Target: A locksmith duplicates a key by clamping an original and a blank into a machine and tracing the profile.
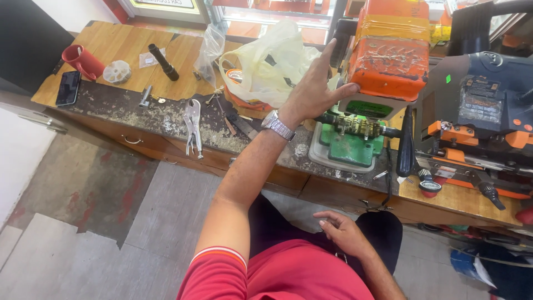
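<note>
My left hand reaches up to the left side of an orange and green key-cutting machine on the wooden bench. Its fingers are spread and rest against the machine's orange housing, with the thumb near the lower corner. A metal watch is on that wrist. My right hand lies low by my lap over dark trousers, fingers loosely curled and holding nothing. The machine's green base and brass-coloured vise parts sit just below my left hand.
Locking pliers lie at the bench's worn front edge. A red mug, a phone, a black torch and a pale plastic bag are further back. A second dark machine stands at the right.
</note>
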